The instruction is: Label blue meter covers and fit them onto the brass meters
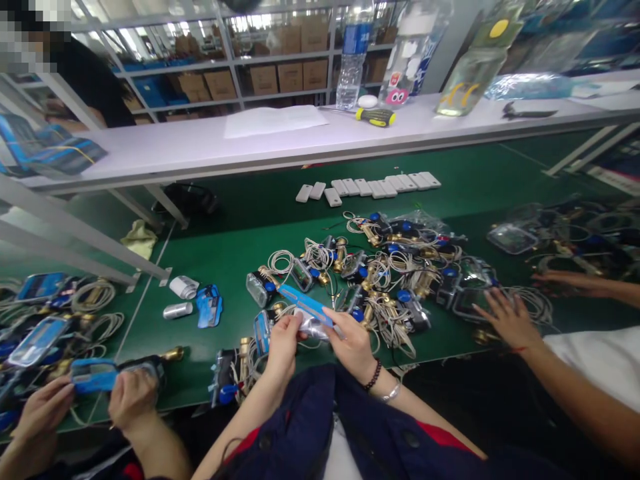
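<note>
My right hand (pixel 354 345) is closed on a flat blue panel (pixel 306 304), gripping its near right end. Below it bulges a clear plastic part (pixel 314 327); whether the two are one piece I cannot tell. My left hand (pixel 283 341) pinches the edge of that clear plastic. Just beyond my hands lies a pile of brass-fitted meters (pixel 377 280) with coiled grey cables. One clear-boxed unit (pixel 259 289) rests left of the pile, and a blue-faced unit (pixel 262 331) sits beside my left hand.
Co-workers' hands work at left (pixel 133 400) and right (pixel 510 320). White rectangular pieces (pixel 385 187) line the green table (pixel 225 250). Blue covers (pixel 209 307) and a roll (pixel 178 311) lie left. The shelf (pixel 190 148) holds bottles (pixel 353 67) and a screwdriver (pixel 376 117).
</note>
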A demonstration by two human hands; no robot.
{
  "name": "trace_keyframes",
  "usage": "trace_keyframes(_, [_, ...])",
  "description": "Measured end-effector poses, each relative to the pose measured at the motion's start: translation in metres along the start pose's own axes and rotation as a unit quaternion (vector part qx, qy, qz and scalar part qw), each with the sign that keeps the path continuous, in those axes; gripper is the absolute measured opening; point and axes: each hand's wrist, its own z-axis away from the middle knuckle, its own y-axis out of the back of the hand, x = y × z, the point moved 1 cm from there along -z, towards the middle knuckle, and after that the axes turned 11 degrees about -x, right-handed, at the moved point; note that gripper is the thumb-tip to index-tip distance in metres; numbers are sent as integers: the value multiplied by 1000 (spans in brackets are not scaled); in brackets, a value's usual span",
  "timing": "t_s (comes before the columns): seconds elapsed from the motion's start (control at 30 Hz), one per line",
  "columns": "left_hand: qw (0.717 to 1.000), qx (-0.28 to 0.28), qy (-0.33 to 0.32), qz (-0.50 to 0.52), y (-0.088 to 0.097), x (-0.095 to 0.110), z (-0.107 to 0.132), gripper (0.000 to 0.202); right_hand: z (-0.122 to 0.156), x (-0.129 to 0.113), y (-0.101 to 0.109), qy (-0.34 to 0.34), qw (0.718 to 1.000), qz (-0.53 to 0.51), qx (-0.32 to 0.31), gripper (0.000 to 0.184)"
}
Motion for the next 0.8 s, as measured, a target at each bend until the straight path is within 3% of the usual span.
trace_keyframes(0.07, [999, 6, 9, -31, -1, -11, -11, 36, 2, 4, -1, -104, 993, -46, 7, 21])
trace_keyframes(0.13, [997, 16, 21, -79, -3, -19, -25, 38, 2, 8, 1, -216, 969, -112, 30, 7])
trace_keyframes(0.23, [990, 20, 17, -137, -3, -19, -45, 40, -2, 17, 12, -306, 922, -226, 69, 19])
trace_keyframes(0.33, [976, 15, -55, -211, -2, -3, -56, 55, -6, 24, 25, -336, 889, -307, 52, 39])
trace_keyframes(0.43, [943, -69, -142, -292, -6, 19, -58, 62, -3, 27, 33, -356, 865, -353, 2, 45])
trace_keyframes(0.5, [935, -110, -134, -308, -10, 30, -57, 61, 1, 28, 33, -358, 856, -371, -17, 47])
trace_keyframes(0.67, [934, -37, -63, -350, -16, 48, -48, 50, 6, 36, 30, -369, 846, -385, -13, 58])
trace_keyframes(0.8, [934, -37, -38, -353, -16, 60, -40, 56, 7, 37, 33, -377, 838, -394, -22, 63])
